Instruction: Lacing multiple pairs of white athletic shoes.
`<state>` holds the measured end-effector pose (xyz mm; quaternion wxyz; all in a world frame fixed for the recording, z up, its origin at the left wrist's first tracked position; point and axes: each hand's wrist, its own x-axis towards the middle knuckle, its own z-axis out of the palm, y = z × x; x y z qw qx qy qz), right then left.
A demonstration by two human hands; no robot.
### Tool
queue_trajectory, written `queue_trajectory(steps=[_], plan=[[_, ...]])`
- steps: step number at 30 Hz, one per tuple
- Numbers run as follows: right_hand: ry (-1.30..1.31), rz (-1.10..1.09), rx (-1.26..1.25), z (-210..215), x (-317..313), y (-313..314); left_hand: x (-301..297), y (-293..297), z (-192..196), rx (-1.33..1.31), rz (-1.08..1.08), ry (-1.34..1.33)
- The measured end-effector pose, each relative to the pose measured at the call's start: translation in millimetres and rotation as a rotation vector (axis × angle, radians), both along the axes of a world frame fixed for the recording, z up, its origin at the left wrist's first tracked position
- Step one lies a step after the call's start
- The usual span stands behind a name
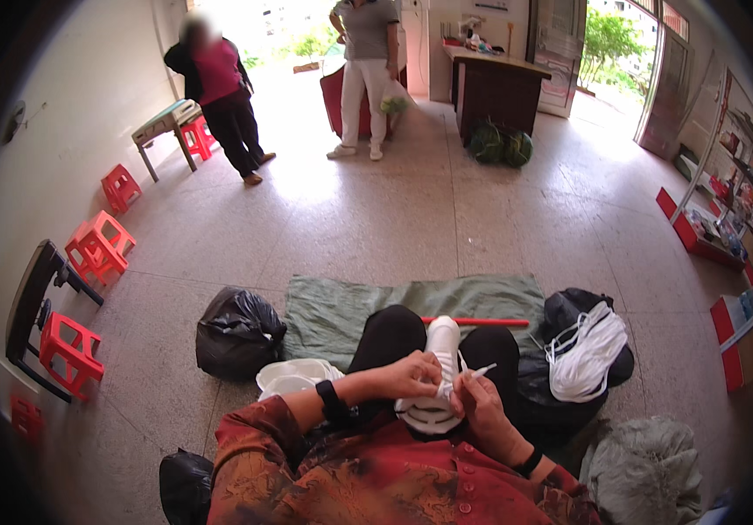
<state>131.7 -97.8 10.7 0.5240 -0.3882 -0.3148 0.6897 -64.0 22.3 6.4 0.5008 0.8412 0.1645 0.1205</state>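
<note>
A white shoe (443, 338) rests between my knees with its toe pointing away from me. My left hand (410, 376) is closed at the shoe's left side, the fingers bent over the upper by the lacing; the fingertips are partly hidden. On the other side my right hand (483, 406) pinches a white shoelace (480, 371), whose end sticks out past the fingers. A bundle of white laces (588, 352) lies on a black bag at my right. White shoes or shoe parts (296, 376) are piled by my left knee.
A green cloth (333, 306) with a red rod (490, 322) lies before my knees. Black plastic bags (238, 332) and a grey sack (643, 468) flank me. Red stools (72, 354) line the left wall. Two people stand far off near a desk (499, 87); shelves (744, 201) stand at right.
</note>
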Motion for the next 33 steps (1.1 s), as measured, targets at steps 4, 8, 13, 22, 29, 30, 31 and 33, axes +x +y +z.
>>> queue_trajectory(steps=[4, 8, 13, 22, 29, 30, 31, 33], plan=[[-0.219, 0.130, 0.135, -9, -7, 4, 8, 46, 17, -0.527, 0.181, 0.155], [-0.397, 0.231, 0.181, -8, -18, 7, 34, 89, 30, -0.937, 0.403, 0.158], [-0.529, 0.224, 0.015, 1, -21, 18, 21, 83, 8, -0.341, 0.516, 0.225], [-0.489, 0.273, 0.018, 23, -28, 6, -264, -5, -100, 1.018, 1.518, 0.634], [-0.521, 0.296, 0.002, 21, -41, -4, -327, -119, -99, -1.119, 1.253, 0.179], [-0.508, 0.305, -0.021, 19, -43, -5, -319, -124, -88, -1.125, 1.271, 0.230], [-0.536, 0.292, -0.090, 18, -46, -6, -310, -126, -75, -1.049, 1.215, 0.134], [-0.569, 0.341, 0.042, 19, -50, -7, -291, -121, -51, -0.864, 1.321, 0.097]])
